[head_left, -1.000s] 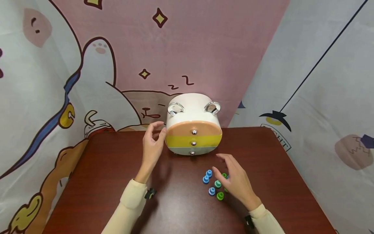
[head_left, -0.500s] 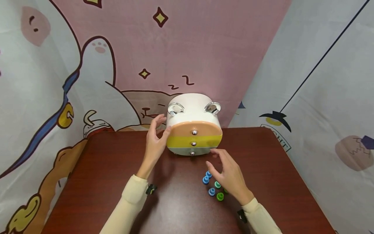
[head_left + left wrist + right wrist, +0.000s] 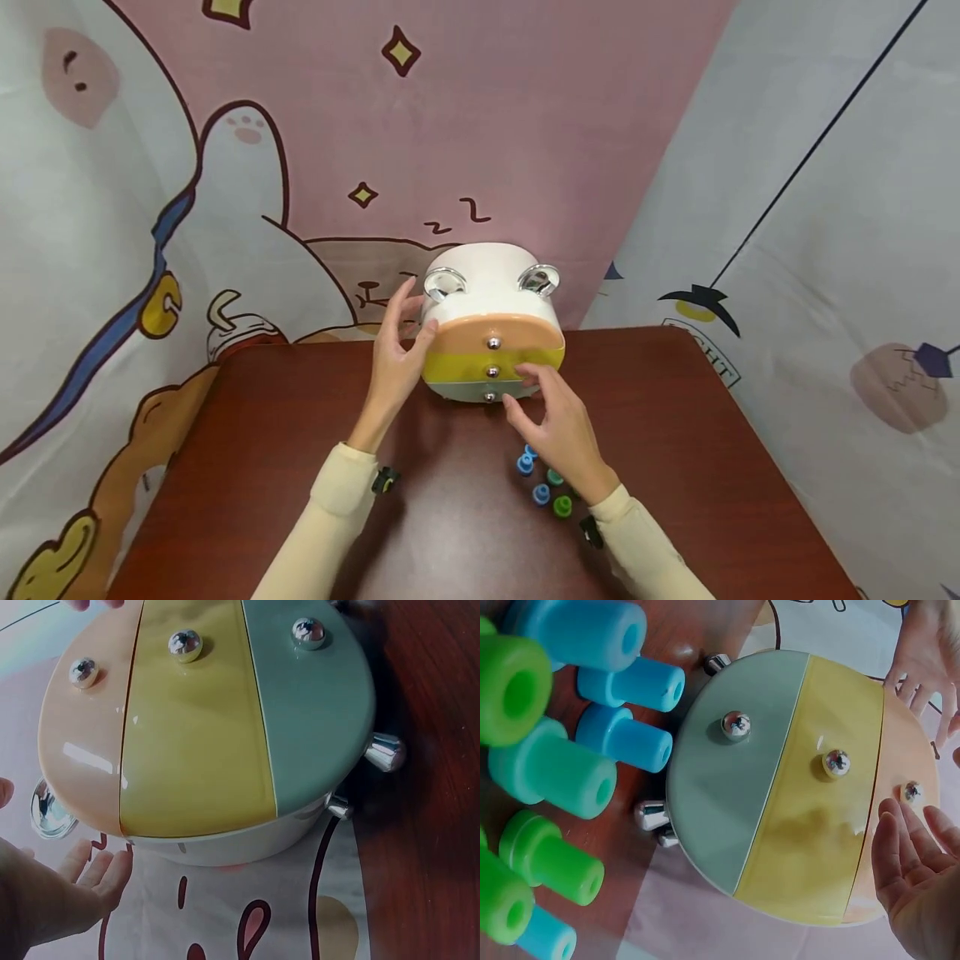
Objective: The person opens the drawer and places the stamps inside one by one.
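The light is rather even. The worktop [image 3: 465,542] has a soft glare and, beside the left sleeve [image 3: 318,508], a shadow. In the left wrist view, the orange drawer [image 3: 82,735] reflects a white streak.

White cabinet [image 3: 491,287] with peach, yellow and seemingly grey-green drawers [image 3: 459,365]; blue and green pegs [image 3: 542,495].

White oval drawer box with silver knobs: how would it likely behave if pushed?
The white oval drawer box is probably stiff: its outline is crisply curved. Its glossy orange, yellow and grey-green front may feel slippery. On short silver feet, it might tip backward if pushed high.
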Tool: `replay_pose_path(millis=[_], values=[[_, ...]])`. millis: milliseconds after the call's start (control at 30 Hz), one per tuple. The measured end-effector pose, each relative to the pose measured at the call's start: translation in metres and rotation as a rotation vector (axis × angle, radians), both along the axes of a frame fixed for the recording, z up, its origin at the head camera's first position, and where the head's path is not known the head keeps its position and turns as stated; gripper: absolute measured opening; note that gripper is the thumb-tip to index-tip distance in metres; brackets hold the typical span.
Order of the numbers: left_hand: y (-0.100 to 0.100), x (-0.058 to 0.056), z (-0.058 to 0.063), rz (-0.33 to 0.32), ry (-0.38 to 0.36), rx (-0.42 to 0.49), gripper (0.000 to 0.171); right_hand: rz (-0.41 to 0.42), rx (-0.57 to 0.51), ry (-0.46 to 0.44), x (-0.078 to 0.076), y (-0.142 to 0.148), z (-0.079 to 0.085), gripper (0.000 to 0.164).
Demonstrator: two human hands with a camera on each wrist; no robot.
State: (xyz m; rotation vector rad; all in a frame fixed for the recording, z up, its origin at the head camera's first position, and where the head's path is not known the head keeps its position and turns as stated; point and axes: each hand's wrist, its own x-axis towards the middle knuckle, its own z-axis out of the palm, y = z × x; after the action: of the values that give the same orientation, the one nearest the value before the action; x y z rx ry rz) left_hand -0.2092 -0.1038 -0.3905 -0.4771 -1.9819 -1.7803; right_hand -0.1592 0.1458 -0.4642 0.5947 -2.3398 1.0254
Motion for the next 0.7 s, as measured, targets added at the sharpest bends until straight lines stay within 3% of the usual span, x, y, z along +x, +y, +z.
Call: replay_pose_path(millis=[200,533,700], values=[[-0.006,-0.004,0.000,-0.010,0.010,-0.010,0.066,0.019,-0.044,0.003,-0.007,-0.010,0.002,0.044],[0.000,-0.010,0.002,-0.052,0.033,-0.015,0.066,-0.020,-0.130,0.034,-0.015,-0.013,0.001,0.041],[-0.001,-0.015,0.002,-0.058,0.001,-0.036,0.065,-0.048,-0.182,0.045,-0.021,-0.019,0.002,0.040]])
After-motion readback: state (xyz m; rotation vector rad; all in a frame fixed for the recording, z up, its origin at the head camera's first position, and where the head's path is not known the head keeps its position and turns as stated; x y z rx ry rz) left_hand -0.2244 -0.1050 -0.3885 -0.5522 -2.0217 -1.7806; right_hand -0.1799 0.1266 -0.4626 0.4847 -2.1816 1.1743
